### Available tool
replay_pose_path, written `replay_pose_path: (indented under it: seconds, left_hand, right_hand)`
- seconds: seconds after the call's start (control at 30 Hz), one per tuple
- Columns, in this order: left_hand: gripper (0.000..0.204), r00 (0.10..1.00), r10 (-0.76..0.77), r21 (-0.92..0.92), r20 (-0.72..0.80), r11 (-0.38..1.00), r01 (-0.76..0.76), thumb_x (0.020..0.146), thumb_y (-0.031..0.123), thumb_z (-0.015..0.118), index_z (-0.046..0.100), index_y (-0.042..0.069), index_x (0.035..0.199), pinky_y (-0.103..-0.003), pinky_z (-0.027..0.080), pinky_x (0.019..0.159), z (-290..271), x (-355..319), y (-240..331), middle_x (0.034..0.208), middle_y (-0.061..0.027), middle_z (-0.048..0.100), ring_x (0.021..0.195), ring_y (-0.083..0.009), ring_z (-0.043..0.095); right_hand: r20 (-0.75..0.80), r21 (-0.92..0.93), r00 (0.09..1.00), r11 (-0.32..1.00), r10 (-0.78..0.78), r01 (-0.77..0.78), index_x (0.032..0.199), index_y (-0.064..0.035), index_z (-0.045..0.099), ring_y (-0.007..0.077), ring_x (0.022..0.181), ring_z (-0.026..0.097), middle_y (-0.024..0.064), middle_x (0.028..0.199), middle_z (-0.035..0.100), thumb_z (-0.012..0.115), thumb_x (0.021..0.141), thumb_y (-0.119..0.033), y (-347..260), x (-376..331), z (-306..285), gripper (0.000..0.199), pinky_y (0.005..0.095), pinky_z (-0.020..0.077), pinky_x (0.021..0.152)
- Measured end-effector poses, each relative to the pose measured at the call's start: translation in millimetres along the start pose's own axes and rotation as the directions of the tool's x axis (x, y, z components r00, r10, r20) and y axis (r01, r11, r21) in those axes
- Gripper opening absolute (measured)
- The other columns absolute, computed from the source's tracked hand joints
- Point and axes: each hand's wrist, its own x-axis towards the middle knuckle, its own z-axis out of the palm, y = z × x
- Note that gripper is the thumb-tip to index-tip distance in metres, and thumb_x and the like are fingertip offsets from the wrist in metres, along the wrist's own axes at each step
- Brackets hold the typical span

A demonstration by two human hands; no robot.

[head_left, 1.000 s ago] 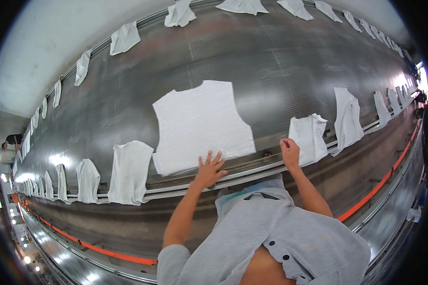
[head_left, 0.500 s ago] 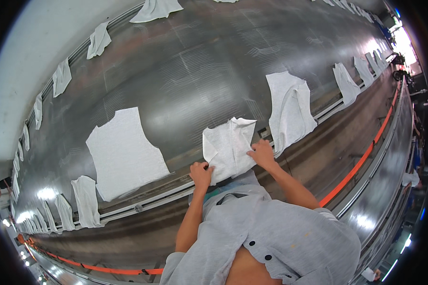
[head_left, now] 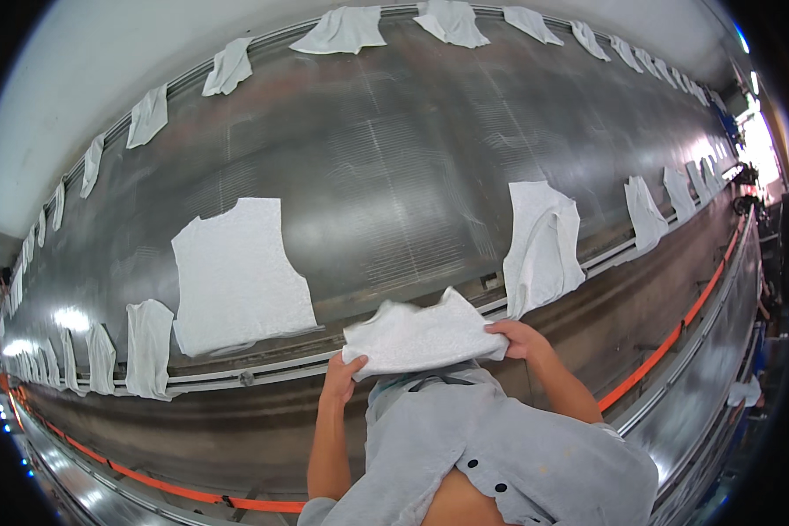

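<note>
Now both hands (head_left: 342, 375) (head_left: 519, 337) on white cloth piece (head_left: 421, 337) edges.

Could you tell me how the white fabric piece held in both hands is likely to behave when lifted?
The white fabric piece probably flops: it sags and creases between the left hand and right hand. It seems light, since pinching its edges holds it up. It should not roll.

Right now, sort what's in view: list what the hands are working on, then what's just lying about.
In hand:
folded white cloth
left hand
right hand

Lying about:
flat vest panel
draped cloth
cloths along the far edge
hanging cloths, near left
metal table
</note>
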Motion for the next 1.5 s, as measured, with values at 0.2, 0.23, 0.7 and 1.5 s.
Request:
replay_pose_path:
  seconds: [0.2,0.23,0.7,1.5]
  left_hand:
    - [0.029,0.988,0.144,-0.092,0.047,0.986,-0.139,0.087,0.000,0.068,0.065,-0.006,0.116,-0.034,0.052,0.091,-3,-13,23,0.112,-0.0109,0.070,0.101,-0.0194,0.067]
    - [0.029,0.986,0.162,-0.108,0.040,0.982,-0.157,0.088,0.000,0.068,0.065,-0.006,0.116,-0.035,0.052,0.092,6,-11,34,0.112,-0.0114,0.070,0.102,-0.0201,0.067]
    - [0.033,0.894,0.428,-0.052,-0.133,0.898,-0.437,0.095,0.010,0.058,0.058,-0.006,0.123,-0.034,0.053,0.092,70,176,228,0.117,-0.0146,0.068,0.102,-0.0210,0.067]
    - [0.067,0.879,0.430,0.269,-0.207,0.889,-0.372,0.078,-0.014,0.056,0.046,-0.008,0.144,-0.030,0.037,0.109,54,237,206,0.146,-0.0182,0.049,0.133,-0.0211,0.047]
  right_hand:
    - [0.049,-0.027,0.977,0.977,-0.209,0.211,0.126,0.0062,0.055,0.0250,0.113,0.064,0.0150,0.124,0.064,0.061,0.095,-0.011,-61,-30,23,0.036,0.0397,0.0502,0.102]
    - [0.059,-0.014,0.972,0.973,-0.228,0.229,0.124,0.0051,0.055,0.0246,0.112,0.065,0.0134,0.122,0.065,0.061,0.095,-0.012,-75,-30,27,0.034,0.0398,0.0504,0.102]
    - [0.021,-0.129,0.658,0.651,-0.753,0.748,0.107,-0.0035,0.062,0.0070,0.087,0.057,-0.0001,0.096,0.060,0.066,0.088,0.002,-283,102,98,0.020,0.0222,0.0463,0.078]
    - [-0.119,-0.506,0.627,0.590,-0.770,0.629,0.113,0.0019,0.064,0.0062,0.090,0.056,-0.0004,0.097,0.060,0.065,0.083,0.007,-274,169,87,0.030,0.0208,0.0434,0.084]
